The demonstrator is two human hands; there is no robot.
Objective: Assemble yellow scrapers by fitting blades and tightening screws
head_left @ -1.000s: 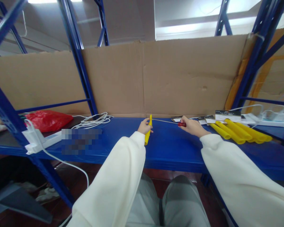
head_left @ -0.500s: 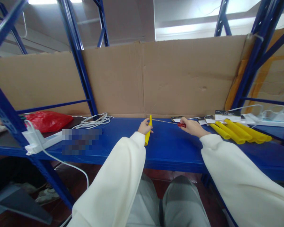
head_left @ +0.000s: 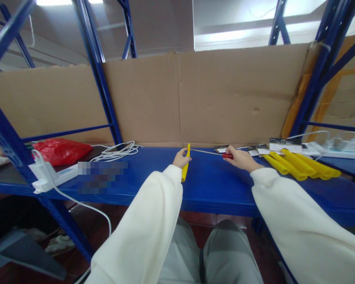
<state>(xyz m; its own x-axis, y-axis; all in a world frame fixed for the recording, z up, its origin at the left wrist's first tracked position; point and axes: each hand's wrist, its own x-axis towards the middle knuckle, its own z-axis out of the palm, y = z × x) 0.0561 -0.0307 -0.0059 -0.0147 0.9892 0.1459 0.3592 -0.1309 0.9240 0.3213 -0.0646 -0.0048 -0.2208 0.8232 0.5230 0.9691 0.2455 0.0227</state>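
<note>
Near the middle of the blue table, my left hand (head_left: 181,157) is closed round a yellow tube (head_left: 185,172), held roughly upright. My right hand (head_left: 239,157) grips the red handle of a screwdriver (head_left: 227,156). Its long thin metal shaft points left, and the tip meets or comes very close to the upper part of the yellow tube; exact contact is too small to tell. Several more yellow tubes (head_left: 294,166) lie side by side to the right of my right hand.
Blue table (head_left: 215,185) with a cardboard panel (head_left: 225,94) behind. On the left are a red plastic bag (head_left: 62,151), a white power strip (head_left: 60,176) and coiled white cable (head_left: 121,150). Black-and-white cards (head_left: 285,145) lie at the back right, beside another power strip (head_left: 344,153).
</note>
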